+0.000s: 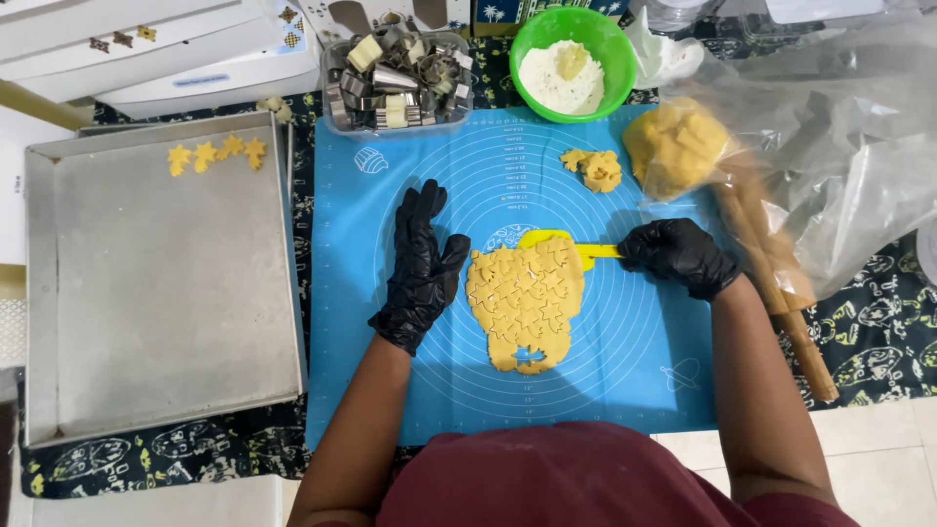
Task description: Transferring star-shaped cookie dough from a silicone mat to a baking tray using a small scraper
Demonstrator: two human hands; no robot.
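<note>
Blue baking mat (644, 371) on a patterned cloth — rolled dough sheet (525, 303), scored with star cuts, lies at its centre. Left hand (420, 268), black-gloved, rests flat and open just beside the dough's left edge. Right hand (678, 256) is clenched around a yellow scraper (561, 244) — blade tucked under the dough's top edge.
</note>
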